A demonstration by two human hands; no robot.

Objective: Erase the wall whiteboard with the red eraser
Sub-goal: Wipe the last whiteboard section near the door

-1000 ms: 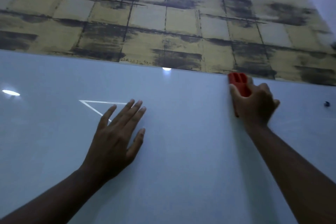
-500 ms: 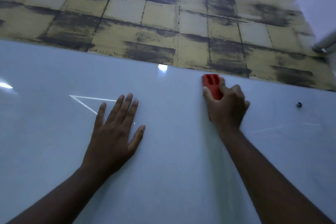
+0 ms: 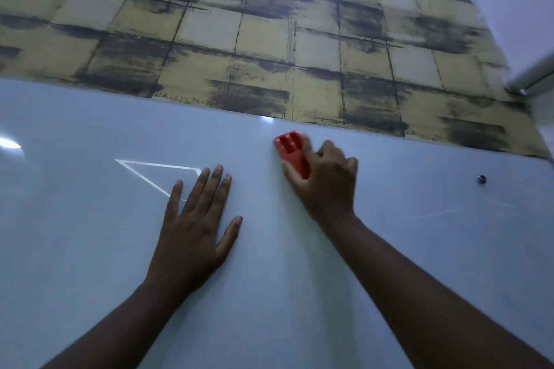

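Right hand (image 3: 325,186) grips the eraser (image 3: 292,153) at frame centre; left hand (image 3: 195,228) lies spread flat on the whiteboard (image 3: 90,249). Press evenly; sweep overlapping strokes.

**What I can't make out**

My right hand (image 3: 325,181) covers the lower half of the red eraser (image 3: 292,150), whose top corner is smeared with blur. My left hand (image 3: 195,228) hides one corner of the white triangle (image 3: 156,172) on the whiteboard (image 3: 90,249). Both my forearms are cut off by the bottom edge. The small dark knob (image 3: 481,179) at right is too small to identify.
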